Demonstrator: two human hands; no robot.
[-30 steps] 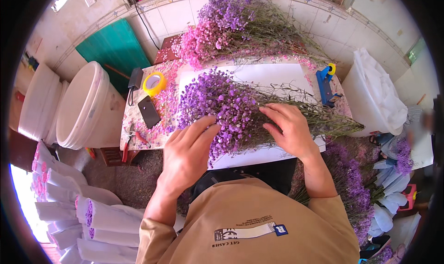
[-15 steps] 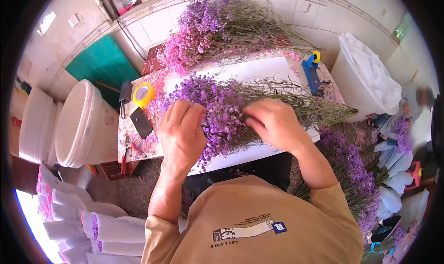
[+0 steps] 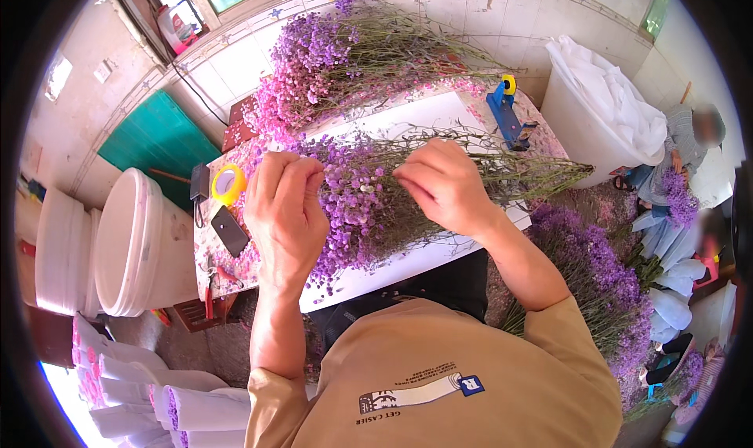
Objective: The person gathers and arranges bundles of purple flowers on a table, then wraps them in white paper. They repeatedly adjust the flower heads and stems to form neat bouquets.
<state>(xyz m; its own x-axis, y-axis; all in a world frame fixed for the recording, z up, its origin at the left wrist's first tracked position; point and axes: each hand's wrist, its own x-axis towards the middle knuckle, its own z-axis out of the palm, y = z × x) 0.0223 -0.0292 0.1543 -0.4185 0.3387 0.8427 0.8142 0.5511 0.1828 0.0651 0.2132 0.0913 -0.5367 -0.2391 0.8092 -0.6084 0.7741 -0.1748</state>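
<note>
Where both hands press, purple flower bunch (image 3: 357,205) sprawls.

We see the flower bunch (image 3: 369,205) lying across the worktop (image 3: 408,264), a tape roll (image 3: 228,184) at its left end, a tape dispenser (image 3: 508,114) at the right.

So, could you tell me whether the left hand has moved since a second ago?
Yes. The left hand has slid up the purple flower bunch toward the yellow tape roll, farther from the table's near edge.
</note>
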